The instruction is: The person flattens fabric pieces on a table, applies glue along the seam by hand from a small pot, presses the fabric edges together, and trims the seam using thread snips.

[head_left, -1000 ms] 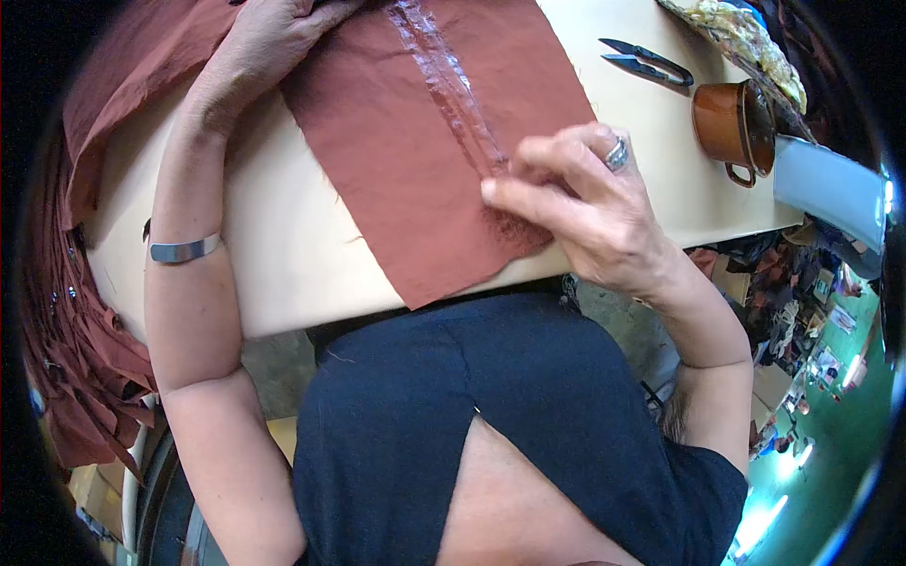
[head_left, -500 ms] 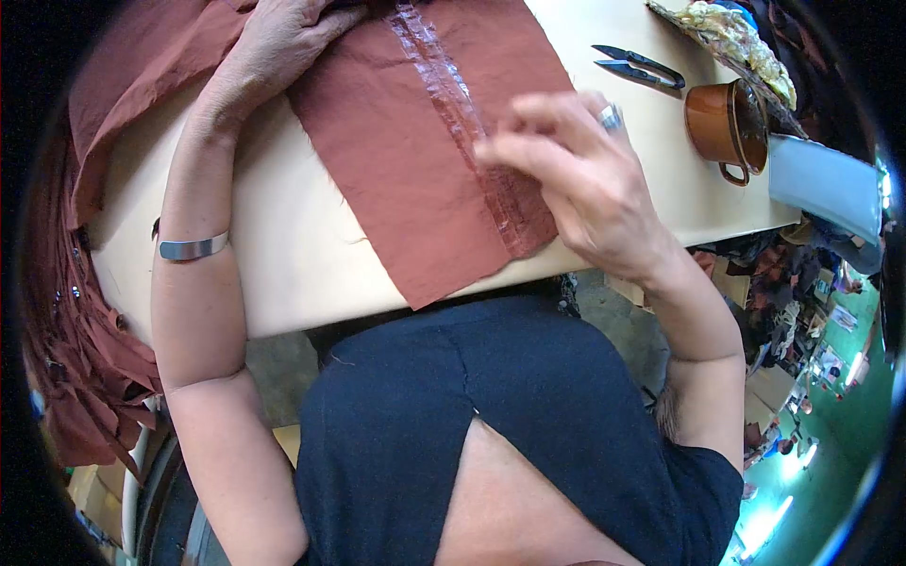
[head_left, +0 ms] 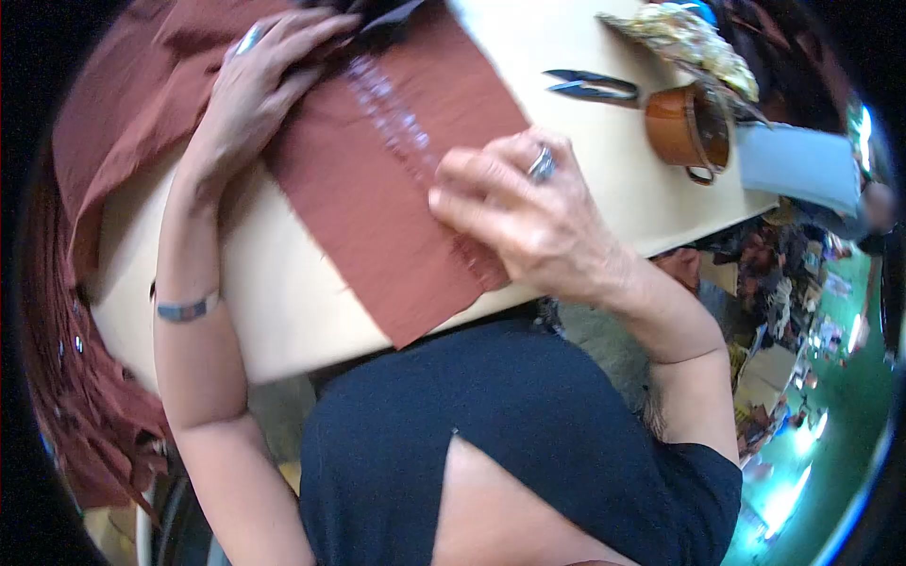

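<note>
A rust-brown piece of cloth lies across the table, with a shiny strip running along its length. My left hand rests on the cloth's upper left part, fingers stretched out. Over the strip's lower half is my right hand, its thumb and forefinger drawn together in a pinch. Motion blur hides whether anything small is between those fingertips. Right of the cloth lie black thread snips, apart from both hands.
A brown mug stands on the table at the right. Beside it are a light-blue box-like object and a pale, crumpled item. More rust-brown cloth hangs over the left side. A dark shape sits beyond my left hand.
The view has shifted, so the cloth, snips and mug appear further left. My right hand stays pinched near the strip. A dark shape now shows at the top, and my left hand shows more fully.
</note>
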A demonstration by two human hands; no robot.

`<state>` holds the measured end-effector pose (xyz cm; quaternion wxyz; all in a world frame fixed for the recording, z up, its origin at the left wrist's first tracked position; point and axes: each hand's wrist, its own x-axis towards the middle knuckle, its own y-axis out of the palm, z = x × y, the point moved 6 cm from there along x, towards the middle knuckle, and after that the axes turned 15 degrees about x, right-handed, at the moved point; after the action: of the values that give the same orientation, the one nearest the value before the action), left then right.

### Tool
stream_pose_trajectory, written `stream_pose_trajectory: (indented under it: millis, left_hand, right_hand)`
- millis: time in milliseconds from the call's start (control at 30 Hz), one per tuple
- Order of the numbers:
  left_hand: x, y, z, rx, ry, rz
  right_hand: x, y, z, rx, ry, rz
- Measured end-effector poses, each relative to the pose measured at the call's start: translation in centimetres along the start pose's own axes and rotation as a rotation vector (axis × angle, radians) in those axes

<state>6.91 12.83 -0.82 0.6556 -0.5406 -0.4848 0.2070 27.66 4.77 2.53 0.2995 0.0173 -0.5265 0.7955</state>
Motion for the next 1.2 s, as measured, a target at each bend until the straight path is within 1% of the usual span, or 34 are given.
stream_pose_trajectory:
  millis: [33, 67, 100, 167, 233, 333, 567, 633, 667, 733, 800, 833, 900, 933, 967, 1033, 1067, 1133, 1200]
  left_hand:
    - [0.1, -0.1, -0.1, -0.005, -0.002, 0.026]
    - [0.1, -0.2, -0.1, -0.020, -0.025, 0.046]
    - [0.2, -0.2, -0.1, -0.032, -0.051, 0.069]
    - [0.2, -0.2, -0.2, -0.031, -0.078, 0.090]
    - [0.0, -0.3, -0.2, -0.025, -0.097, 0.108]
    - [-0.2, -0.2, -0.1, -0.037, -0.117, 0.138]
    - [-0.2, -0.1, -0.1, -0.048, -0.133, 0.125]
    - [-0.2, -0.3, -0.2, -0.077, -0.152, 0.130]
    - [-0.1, -0.4, -0.4, -0.055, -0.120, 0.115]
    - [0.0, -0.1, -0.1, -0.006, -0.067, 0.102]
    - [0.1, 0.0, 0.0, -0.021, -0.057, 0.079]
    - [0.2, 0.0, 0.0, -0.025, -0.054, 0.064]
    - [0.1, 0.1, -0.2, -0.001, -0.028, 0.034]
    - [0.2, -0.3, -0.4, -0.026, -0.030, 0.060]
    - [0.3, -0.8, -0.8, -0.031, -0.074, 0.114]
    - [0.8, -2.1, -1.8, -0.046, -0.160, 0.221]
    - [0.2, -1.3, -1.0, -0.049, -0.108, 0.154]
    - [0.3, -1.9, -1.4, -0.061, -0.157, 0.190]
    - [0.5, -2.1, -1.7, -0.083, -0.199, 0.181]
  right_hand:
    - [-0.3, -1.0, 0.4, 0.032, -0.001, 0.010]
    - [-1.2, -2.8, 0.2, -0.030, 0.078, -0.018]
    - [-1.5, -5.7, 0.0, -0.049, 0.142, -0.097]
    - [-3.4, -10.6, -1.4, -0.162, 0.354, -0.273]
    - [-6.2, -13.9, -3.3, -0.424, 0.497, -0.256]
    - [-9.4, -15.4, -6.4, -0.606, 0.595, -0.155]
    - [-10.8, -14.2, -9.7, -0.535, 0.850, 0.034]
    - [-10.6, -15.5, -8.4, -0.500, 0.698, -0.126]
    - [-10.6, -16.0, -7.6, -0.476, 0.621, -0.201]
    - [-10.3, -15.7, -6.0, -0.546, 0.662, -0.142]
    - [-9.8, -14.6, -5.0, -0.566, 0.681, -0.082]
    - [-9.2, -13.8, -4.3, -0.588, 0.643, -0.070]
    - [-6.7, -11.9, -3.3, -0.443, 0.498, -0.079]
    - [-4.9, -10.5, -2.7, -0.320, 0.451, -0.101]
    - [-3.1, -8.8, -2.0, -0.201, 0.407, -0.119]
    - [-0.6, -5.2, -1.8, -0.030, 0.271, -0.041]
    - [0.4, -3.6, -2.3, 0.089, 0.238, -0.036]
    - [2.2, -0.9, -3.5, 0.326, 0.172, -0.023]
    - [3.7, 0.2, -4.5, 0.422, 0.184, -0.023]
